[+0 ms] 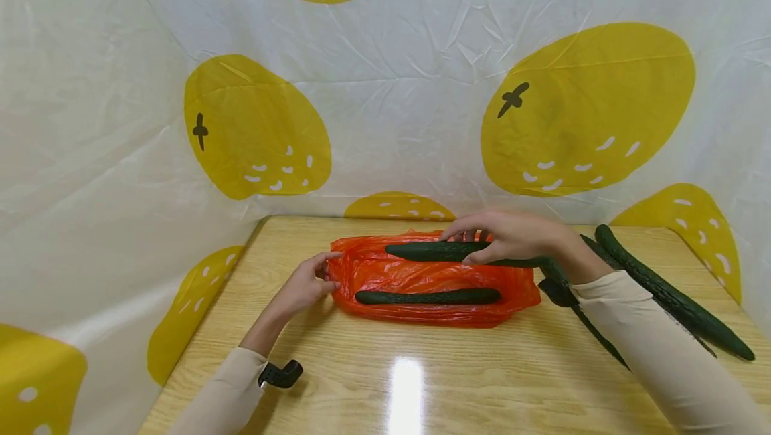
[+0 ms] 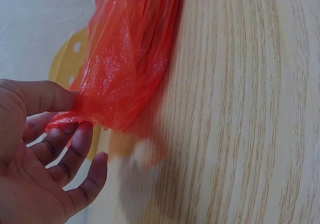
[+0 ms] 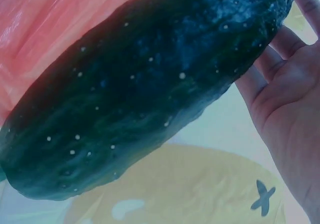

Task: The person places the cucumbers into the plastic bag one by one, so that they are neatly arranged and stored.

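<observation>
Pinching the red bag [image 1: 415, 274] endwise, your left hand [image 1: 307, 282] probably steadies it (head view); your right hand [image 1: 517, 237] grips one cucumber [image 1: 427, 251] above it, another cucumber [image 1: 427, 297] lying inside. Left wrist: thumb and fingers pinch plastic. Right wrist: fingers pass behind the gripped one.

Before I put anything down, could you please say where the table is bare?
Bare table lies in front of the red bag, between the sleeves, and left of the bag, beyond the left hand. The right side is crowded: cucumbers flank the right sleeve.
</observation>
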Available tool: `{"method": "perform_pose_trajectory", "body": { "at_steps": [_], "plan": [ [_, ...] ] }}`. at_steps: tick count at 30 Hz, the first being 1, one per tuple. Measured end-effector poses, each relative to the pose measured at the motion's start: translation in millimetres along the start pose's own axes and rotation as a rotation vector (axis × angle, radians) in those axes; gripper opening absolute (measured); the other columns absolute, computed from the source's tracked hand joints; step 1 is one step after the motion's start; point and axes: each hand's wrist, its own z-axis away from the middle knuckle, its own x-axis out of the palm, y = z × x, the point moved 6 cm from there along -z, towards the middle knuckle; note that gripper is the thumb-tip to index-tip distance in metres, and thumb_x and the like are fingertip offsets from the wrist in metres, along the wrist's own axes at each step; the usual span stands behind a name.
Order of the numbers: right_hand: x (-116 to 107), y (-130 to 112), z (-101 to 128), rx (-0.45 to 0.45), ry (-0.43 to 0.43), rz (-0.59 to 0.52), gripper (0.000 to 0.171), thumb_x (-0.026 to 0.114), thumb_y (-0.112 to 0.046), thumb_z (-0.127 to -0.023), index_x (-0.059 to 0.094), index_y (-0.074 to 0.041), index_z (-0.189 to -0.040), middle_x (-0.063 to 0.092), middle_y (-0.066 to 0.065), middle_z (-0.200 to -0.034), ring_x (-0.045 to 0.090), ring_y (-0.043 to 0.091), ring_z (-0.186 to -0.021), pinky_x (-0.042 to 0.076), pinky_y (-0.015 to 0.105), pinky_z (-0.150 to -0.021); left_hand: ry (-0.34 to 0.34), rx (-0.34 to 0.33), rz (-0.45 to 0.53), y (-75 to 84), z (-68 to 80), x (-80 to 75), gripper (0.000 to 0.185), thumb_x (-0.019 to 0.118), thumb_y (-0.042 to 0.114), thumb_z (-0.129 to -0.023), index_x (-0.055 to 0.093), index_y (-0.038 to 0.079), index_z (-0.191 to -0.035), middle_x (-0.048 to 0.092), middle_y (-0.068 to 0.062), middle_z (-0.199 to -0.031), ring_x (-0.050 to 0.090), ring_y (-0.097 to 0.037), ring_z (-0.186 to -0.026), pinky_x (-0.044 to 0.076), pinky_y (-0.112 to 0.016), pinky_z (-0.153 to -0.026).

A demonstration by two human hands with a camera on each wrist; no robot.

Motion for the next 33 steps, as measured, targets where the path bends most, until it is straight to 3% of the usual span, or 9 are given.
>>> {"method": "perform_pose_trajectory", "body": {
  "at_steps": [10,21,33],
  "plan": [
    [8,-16,-16,-0.135,0.010,0.009,0.046,0.073,-0.033,-0.094,0.060,-0.029,-0.139,0.063,-0.013,-0.121,0.059,0.009,-0.104,0.052,0.039,-0.088,0.000,0.011,-0.016,-1.3,-1.2,0.8,0.062,0.071,-0.004,-0.085,0.053,0.003,-0.144,0.058,-0.015,-0.096,0.053,-0.024,-0.089,0.045,-0.026,-0.063],
    [10,-33,-26,-0.167,-0.021,0.019,0.046,0.072,-0.033,-0.095,0.060,-0.027,-0.139,0.061,-0.011,-0.132,0.059,0.013,-0.115,0.052,0.042,-0.093,-0.003,-0.005,-0.017,-1.7,-1.6,1.3,0.062,0.070,-0.005,-0.086,0.052,0.004,-0.145,0.057,-0.013,-0.096,0.053,-0.024,-0.088,0.046,-0.027,-0.063],
    [11,-40,-37,-0.187,-0.013,0.016,0.047,0.072,-0.029,-0.094,0.060,-0.028,-0.139,0.060,-0.011,-0.132,0.058,0.010,-0.112,0.052,0.038,-0.091,-0.014,-0.003,-0.017,1.0,-1.8,1.4,0.062,0.070,-0.005,-0.086,0.053,0.006,-0.145,0.056,-0.013,-0.096,0.053,-0.024,-0.090,0.045,-0.026,-0.063]
  ]
}}
